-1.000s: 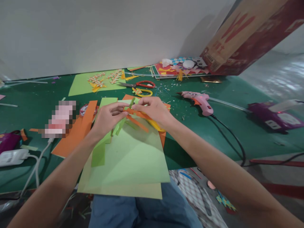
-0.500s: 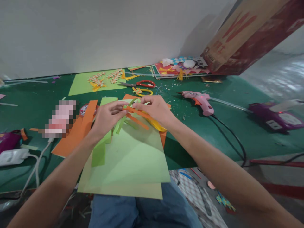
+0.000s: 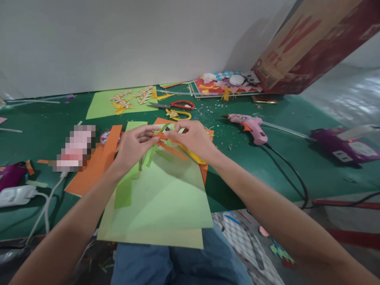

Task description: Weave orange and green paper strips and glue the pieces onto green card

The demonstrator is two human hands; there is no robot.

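Both hands are raised a little over light green paper sheets (image 3: 166, 198) at the table's front edge. My left hand (image 3: 133, 144) pinches a small bundle of interlaced orange and green paper strips (image 3: 158, 136) between thumb and fingers. From the other side, my right hand (image 3: 192, 136) grips an orange strip of the same bundle near the crossing. One more orange strip (image 3: 175, 151) and some green ends (image 3: 151, 155) hang loose below. Beneath my right hand lies a yellow toothed-edged tool (image 3: 196, 157), partly covered. The fingertips hide part of the crossing.
Red-handled scissors (image 3: 181, 105) and yellow-handled scissors (image 3: 182, 115) lie behind the hands. A pink glue gun (image 3: 247, 126) with a black cord rests at right. Orange paper (image 3: 92, 170) and a pixelated object (image 3: 77, 148) are at left. A paper bag (image 3: 285, 55) stands at back right.
My right hand's fingers have shifted slightly left along the orange strip, closer to my left fingertips. My left hand stays nearly still, and the table things have not moved.
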